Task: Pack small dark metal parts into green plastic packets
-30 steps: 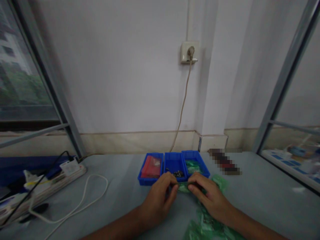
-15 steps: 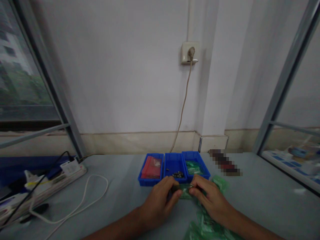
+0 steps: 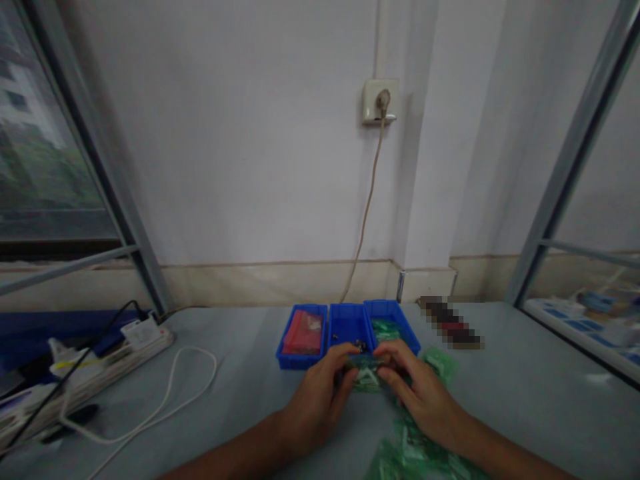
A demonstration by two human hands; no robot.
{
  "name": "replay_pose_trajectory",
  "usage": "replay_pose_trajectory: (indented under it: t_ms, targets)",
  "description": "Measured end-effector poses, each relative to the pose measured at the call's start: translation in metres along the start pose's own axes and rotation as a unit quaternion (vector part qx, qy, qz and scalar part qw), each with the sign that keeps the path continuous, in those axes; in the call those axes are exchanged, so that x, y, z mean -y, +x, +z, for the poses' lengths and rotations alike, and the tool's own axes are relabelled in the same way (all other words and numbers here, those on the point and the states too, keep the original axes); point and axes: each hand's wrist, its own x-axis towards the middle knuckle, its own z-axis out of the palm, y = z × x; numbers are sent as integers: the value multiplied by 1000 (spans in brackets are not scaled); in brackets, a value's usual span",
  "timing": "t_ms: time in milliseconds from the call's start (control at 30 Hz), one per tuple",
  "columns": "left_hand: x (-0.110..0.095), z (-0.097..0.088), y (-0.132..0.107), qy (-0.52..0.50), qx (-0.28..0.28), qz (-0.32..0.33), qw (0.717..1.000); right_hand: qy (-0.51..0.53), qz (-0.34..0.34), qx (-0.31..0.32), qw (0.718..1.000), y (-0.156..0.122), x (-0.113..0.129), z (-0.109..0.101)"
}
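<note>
Pale wall point(image 3: 260, 133) backs the counter point(image 3: 250, 373). Past the power strip point(image 3: 117, 377), your left hand point(image 3: 317, 393), half-curled, pinches a green bag point(image 3: 368, 380) before the bins point(image 3: 300, 363); your right hand point(image 3: 423, 393) likewise. You're likely working the bag's upper edge; next calls for even grip.

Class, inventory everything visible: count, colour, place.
table: one, grey, foreground
bins: three, blue, middle
red packets: uncounted, red, left bin
parts: several, dark, middle bin
bags: several, green, right bin, table
packet: one, green, before bins
socket: one, cream, wall
cord: one, beige, below socket
power strip: one, white, left
cable: one, white, left
pixelated item: one, dark, right
posts: two, grey, sides
window: one, clear, left
clutter: unclear, mixed, right
left hand, right hand: one each, bare, on packet
</note>
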Motion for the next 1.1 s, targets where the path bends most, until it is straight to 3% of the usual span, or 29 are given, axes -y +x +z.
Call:
replay_pose_trajectory:
  t_ms: [333,1100]
  targets:
    - [-4,-6,4,1,29,103,994,2,-15,-25,1000,1,5,0]
    - [-7,-9,5,22,51,76,996,-7,-104,-8,994,7,3,-3]
